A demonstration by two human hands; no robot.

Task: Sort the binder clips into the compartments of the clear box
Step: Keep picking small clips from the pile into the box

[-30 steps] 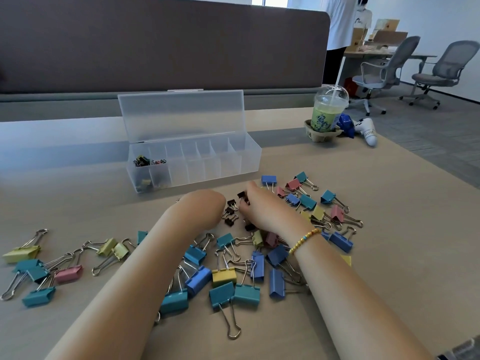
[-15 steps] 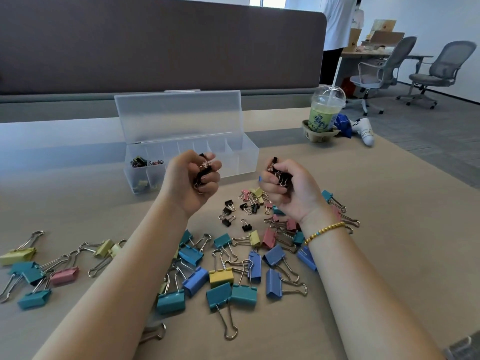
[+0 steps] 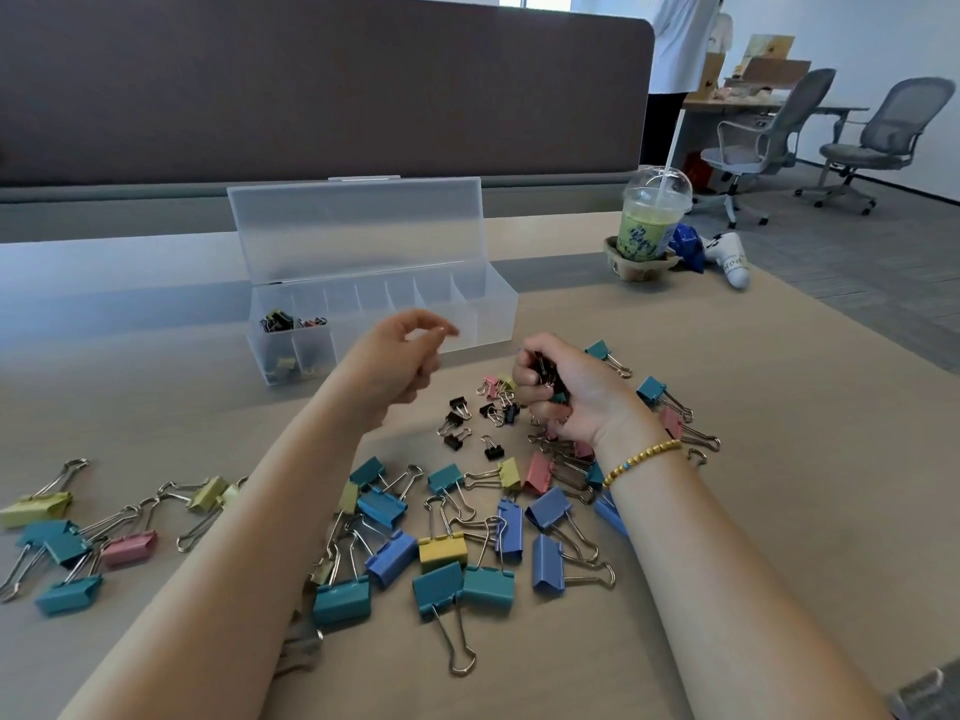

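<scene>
The clear box (image 3: 496, 317) stands open at the table's middle back, its lid upright. Its two leftmost compartments hold small clips (image 3: 291, 324); the others look empty. My right hand (image 3: 576, 394) grips a bunch of small black clips (image 3: 543, 368) just above the pile, right of the box's front. My left hand (image 3: 395, 356) hovers in front of the box with loosely curled fingers, and I see nothing in it. Several small black clips (image 3: 460, 423) lie between my hands. Large blue, teal, yellow and pink clips (image 3: 441, 548) are spread nearer me.
A second group of large clips (image 3: 67, 532) lies at the far left. An iced drink with a straw (image 3: 652, 220) sits in a cardboard holder at the back right, beside a blue and a white object. A dark partition (image 3: 322, 85) closes the back; office chairs and a person stand beyond.
Both hands lifted off the pile holding small black clips. The left hand's clips are no longer visible and its fingers have loosened; the right hand still holds its bunch, lower now.
</scene>
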